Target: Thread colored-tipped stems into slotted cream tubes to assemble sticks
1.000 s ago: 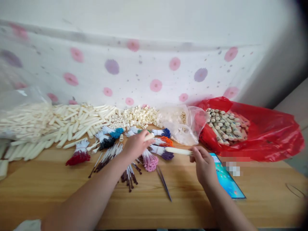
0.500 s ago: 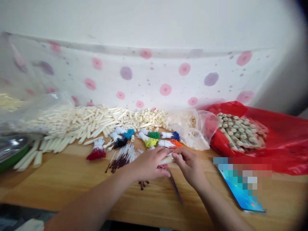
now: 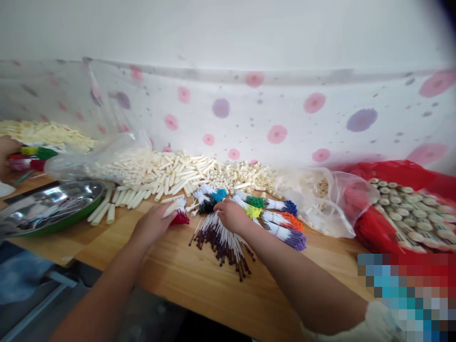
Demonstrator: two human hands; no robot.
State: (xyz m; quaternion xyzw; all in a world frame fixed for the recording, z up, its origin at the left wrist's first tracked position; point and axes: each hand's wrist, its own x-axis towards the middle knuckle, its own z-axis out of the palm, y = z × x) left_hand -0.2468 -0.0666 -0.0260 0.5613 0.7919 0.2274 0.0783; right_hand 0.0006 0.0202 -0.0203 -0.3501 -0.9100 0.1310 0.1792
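My left hand (image 3: 152,222) is closed around a cream-white tube (image 3: 173,207), beside a bundle of red-tipped white sticks (image 3: 181,217). My right hand (image 3: 233,216) reaches over a fanned pile of brown-tipped white sticks (image 3: 228,240). Its fingers are pinched at the pile's upper end; whatever is between them is hidden. Behind the hands lie tied bundles with black tips (image 3: 206,205), blue tips (image 3: 218,194), green tips (image 3: 255,201) and yellow tips (image 3: 252,210). Right of my right hand are bundles with orange tips (image 3: 290,220) and purple tips (image 3: 296,240).
Loose cream tubes (image 3: 178,171) are heaped along the wall. A steel bowl with a green outside (image 3: 89,192) stands at the left. Clear plastic bags (image 3: 331,221) and a red bag of filled tubes (image 3: 366,232) lie right. Another person's hand (image 3: 7,147) shows far left.
My hands have moved apart; the left went left with the tube, the right to the brown-tipped sticks. The view has turned left, bringing the bowl and another person's hand into sight.
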